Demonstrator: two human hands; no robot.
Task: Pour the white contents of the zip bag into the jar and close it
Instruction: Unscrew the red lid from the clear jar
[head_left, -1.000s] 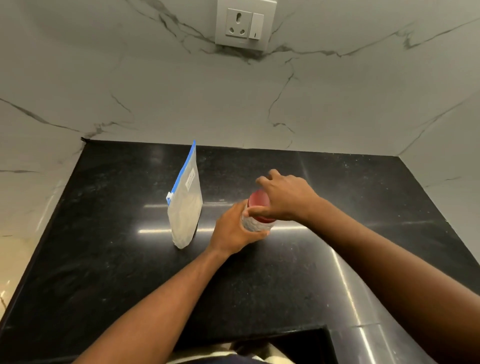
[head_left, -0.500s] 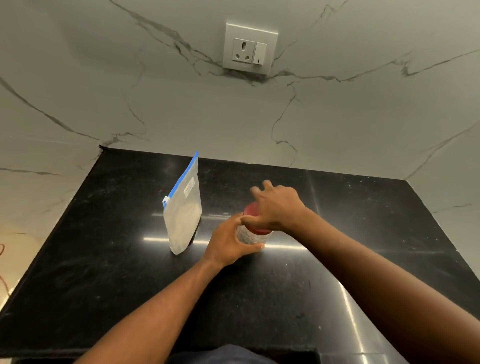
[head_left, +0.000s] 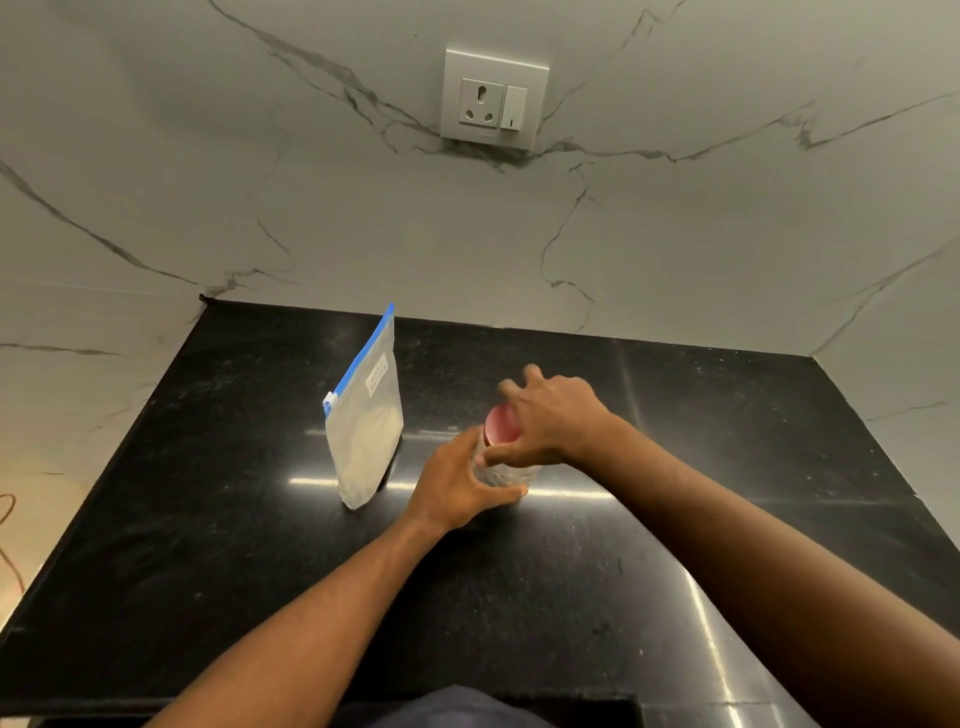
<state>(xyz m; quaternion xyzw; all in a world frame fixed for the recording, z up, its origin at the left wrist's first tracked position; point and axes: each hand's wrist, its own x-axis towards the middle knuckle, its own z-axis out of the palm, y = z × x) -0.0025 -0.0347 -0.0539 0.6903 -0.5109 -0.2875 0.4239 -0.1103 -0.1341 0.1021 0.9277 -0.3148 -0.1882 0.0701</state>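
A clear zip bag (head_left: 366, 436) with a blue slider top and white contents stands upright on the black counter (head_left: 208, 545). Just right of it stands a small clear jar (head_left: 501, 472) with a red lid (head_left: 501, 427). My left hand (head_left: 457, 488) wraps the jar's lower body from the near left. My right hand (head_left: 550, 418) lies over the top, thumb and fingers closed around the red lid. Most of the jar is hidden by both hands.
Grey-veined marble walls enclose the counter at the back and both sides, with a wall socket (head_left: 491, 98) above. The counter's left edge drops off near an orange cable (head_left: 8, 540). A recess (head_left: 571, 712) opens at the front edge.
The camera has tilted up slightly, showing more of the wall. Both hands stay on the jar; my right hand's fingers have shifted a little around the lid.
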